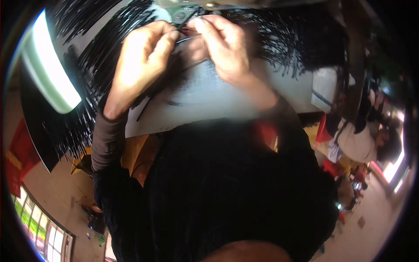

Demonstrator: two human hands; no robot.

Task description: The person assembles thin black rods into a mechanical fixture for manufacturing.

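Note:
At the top middle, over a pale worktable [218, 94], my two hands are close together. The thumb and forefinger of my left hand [142, 56] pinch a thin black strip [185, 39]. My right hand [229, 48] is partly smeared by motion. Its thumb and fingers are bent together just right of the left fingertips, closed on something whose details I cannot make out. Right behind the fingertips sits a small grey metal machine part [180, 16]. Another thin black strip [146, 107] lies on the table below my left hand.
A big heap of thin black strips [102, 56] spreads on the left, and a second heap [281, 43] lies on the right. A bright lamp [52, 65] shows at the upper left. Another person [360, 139] is at the far right. Windows [39, 222] show at the lower left.

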